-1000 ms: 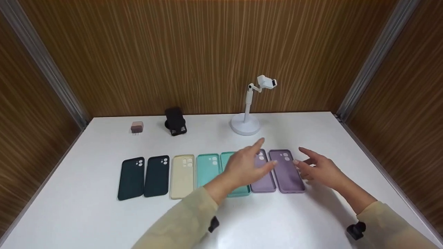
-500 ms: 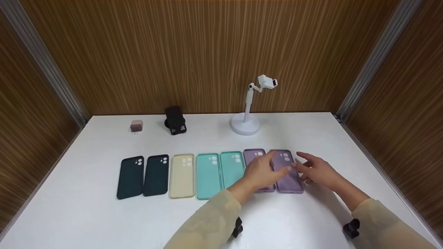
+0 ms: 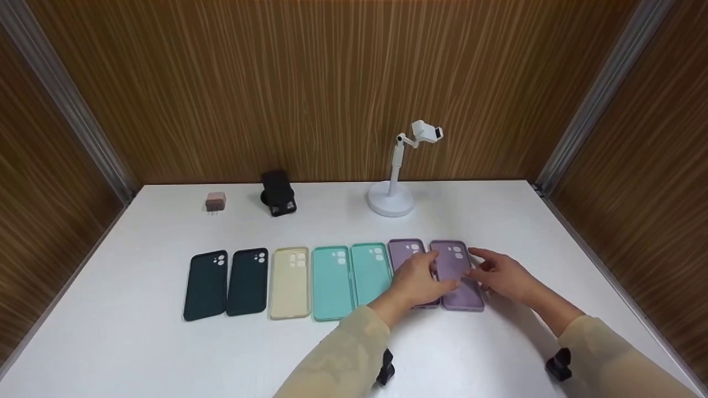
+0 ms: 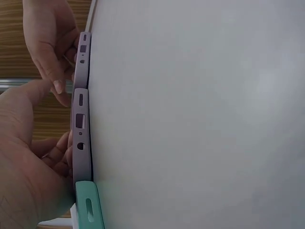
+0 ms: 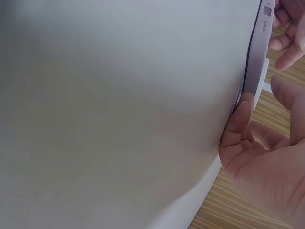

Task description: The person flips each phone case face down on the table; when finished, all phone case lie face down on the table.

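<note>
Between left hand (image 3: 416,282) and nearer right hand (image 3: 502,276): rightmost case (image 3: 452,266), long axis pointing away. Both grip nothing, fingers loose.

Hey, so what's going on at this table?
A person's right hand is at the outer edge of the rightmost purple phone case, and their left hand is over the other purple phone case beside it. Both cases lie at the right end of a single row on the white table. To their left are two turquoise cases, a cream case and two dark cases.
</note>
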### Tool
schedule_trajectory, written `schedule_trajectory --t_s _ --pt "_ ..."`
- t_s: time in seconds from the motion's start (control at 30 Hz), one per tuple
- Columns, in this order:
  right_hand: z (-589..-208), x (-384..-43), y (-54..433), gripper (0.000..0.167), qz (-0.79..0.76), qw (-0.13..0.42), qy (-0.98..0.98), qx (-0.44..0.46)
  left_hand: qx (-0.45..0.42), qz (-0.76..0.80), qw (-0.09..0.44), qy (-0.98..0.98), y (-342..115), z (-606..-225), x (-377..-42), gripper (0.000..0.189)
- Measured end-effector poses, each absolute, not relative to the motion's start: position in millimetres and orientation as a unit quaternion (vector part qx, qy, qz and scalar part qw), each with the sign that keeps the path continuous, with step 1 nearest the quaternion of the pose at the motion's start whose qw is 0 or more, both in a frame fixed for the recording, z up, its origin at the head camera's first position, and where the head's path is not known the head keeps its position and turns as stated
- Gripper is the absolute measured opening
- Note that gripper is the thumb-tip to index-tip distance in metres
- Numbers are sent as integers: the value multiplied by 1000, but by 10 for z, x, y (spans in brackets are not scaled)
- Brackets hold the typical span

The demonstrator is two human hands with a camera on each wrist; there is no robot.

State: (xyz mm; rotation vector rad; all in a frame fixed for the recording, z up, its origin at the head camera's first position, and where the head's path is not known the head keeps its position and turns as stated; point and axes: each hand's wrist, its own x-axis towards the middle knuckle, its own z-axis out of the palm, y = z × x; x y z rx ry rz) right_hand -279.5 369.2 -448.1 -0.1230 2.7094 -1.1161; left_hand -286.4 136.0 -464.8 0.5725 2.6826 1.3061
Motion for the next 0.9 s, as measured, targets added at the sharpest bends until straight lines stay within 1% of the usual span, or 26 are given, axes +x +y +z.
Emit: schedule_trajectory --t_s 0.13,0.47,0.67,0.9 --pt "-4500 -2798 3708 69 -373 102 921 -47 195 412 52 889 1361 -4676 -2863 78" --pt "-4520 -2814 3735 70 -366 81 925 -66 234 389 30 890 1313 -4727 -2884 80" --pt "-4522 -2806 3734 66 -354 75 930 -66 227 391 39 891 1317 -4731 -2866 72" --pt "-4514 -2809 3774 64 -367 86 923 -76 232 380 39 895 1318 -4734 -2869 64"
